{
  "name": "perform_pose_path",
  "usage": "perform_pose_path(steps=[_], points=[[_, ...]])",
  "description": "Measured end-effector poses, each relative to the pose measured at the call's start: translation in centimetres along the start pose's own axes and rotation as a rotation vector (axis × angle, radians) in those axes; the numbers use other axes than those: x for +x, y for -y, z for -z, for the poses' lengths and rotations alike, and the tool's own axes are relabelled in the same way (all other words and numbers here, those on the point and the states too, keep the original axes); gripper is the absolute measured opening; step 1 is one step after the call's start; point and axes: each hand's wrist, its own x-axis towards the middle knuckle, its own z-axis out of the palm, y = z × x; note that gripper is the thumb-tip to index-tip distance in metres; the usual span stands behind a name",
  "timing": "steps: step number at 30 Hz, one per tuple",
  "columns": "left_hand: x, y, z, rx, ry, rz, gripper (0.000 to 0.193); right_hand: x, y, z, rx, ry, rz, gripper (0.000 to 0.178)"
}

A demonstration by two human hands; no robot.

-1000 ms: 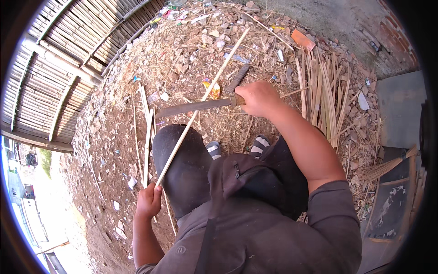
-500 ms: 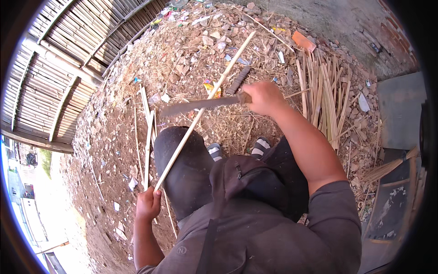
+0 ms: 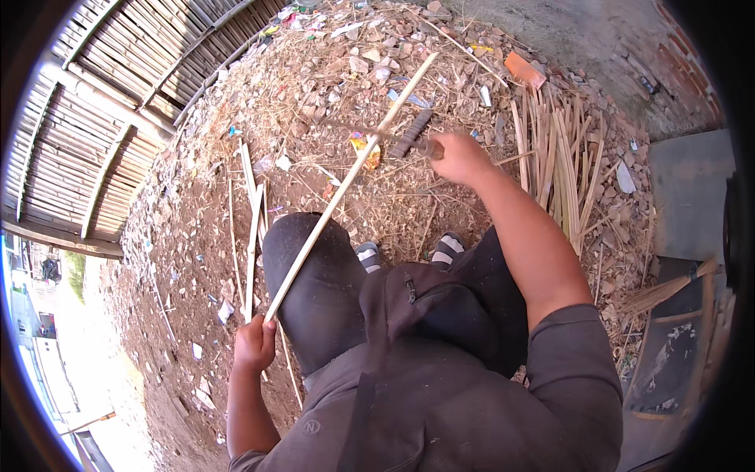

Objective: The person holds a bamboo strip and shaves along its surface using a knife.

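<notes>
My left hand point(image 3: 255, 344) is closed around the near end of a long pale bamboo strip point(image 3: 322, 219). The strip slants up and away to the right, passing over my left knee. In my right hand point(image 3: 462, 160) is the handle of a machete point(image 3: 432, 149). Its thin blade, blurred and nearly edge-on, reaches left and crosses the strip toward its far end. Whether the blade touches the strip I cannot tell. A dark ridged bar point(image 3: 412, 132) lies on the ground just beyond the handle.
A bundle of split bamboo strips point(image 3: 562, 169) lies at the right. More strips point(image 3: 253, 236) rest on the ground left of my knee. Rubble and litter cover the soil, with an orange brick point(image 3: 524, 70) near the wall. A bamboo fence point(image 3: 102, 118) stands at the far left.
My right hand has moved slightly right and the machete blade has swung farther away, turning from broadside to nearly edge-on. My left hand and the strip have hardly moved.
</notes>
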Motion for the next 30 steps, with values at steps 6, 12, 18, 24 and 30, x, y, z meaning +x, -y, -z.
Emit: perform_pose_path(steps=[6,12,18,24,30], points=[[0.3,0.1,0.9,0.049,-0.011,-0.010,0.041,0.3,-0.2,0.0,-0.193,-0.082,0.007,0.022],[-0.3,-0.1,0.0,0.111,-0.055,-0.008,0.036,-0.5,-0.9,0.2,-0.029,-0.037,-0.015,0.019],[0.0,-0.3,1.1,0.145,-0.054,-0.035,0.036,-0.3,-0.5,0.5,-0.170,-0.075,-0.019,0.019],[0.4,0.6,-0.3,0.074,-0.074,-0.045,0.037,1.3,-2.0,0.4,0.038,0.034,-0.176,0.026],[-0.1,-0.5,1.5,0.055,-0.007,-0.044,0.040,-0.7,1.0,0.3,-0.148,-0.057,-0.026,0.015]])
